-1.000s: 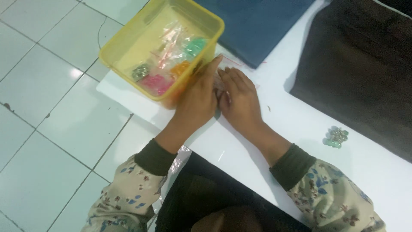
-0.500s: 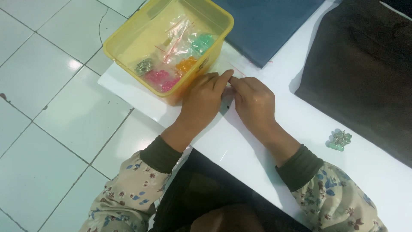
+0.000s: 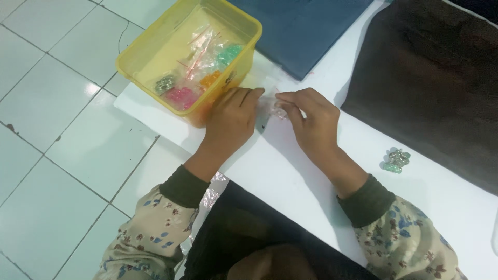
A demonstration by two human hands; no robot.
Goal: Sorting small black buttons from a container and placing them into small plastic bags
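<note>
Hands meet at small clear bag (image 3: 273, 106) on white surface (image 3: 290, 171), just right of yellow tub (image 3: 136, 57). Left hand (image 3: 232, 120) fingertips press bag flat; right hand (image 3: 311, 120) pinches its edge. Step likely opening bag; next needs steady pinch-and-pull. Bead cluster (image 3: 397, 159) lies apart, right.

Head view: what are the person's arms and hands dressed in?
Both hands, left hand and right hand, are bare: no gloves, and no rings or watch can be made out. Each arm wears a beige floral sleeve with blue and reddish motifs, ending in a dark ribbed cuff.
</note>
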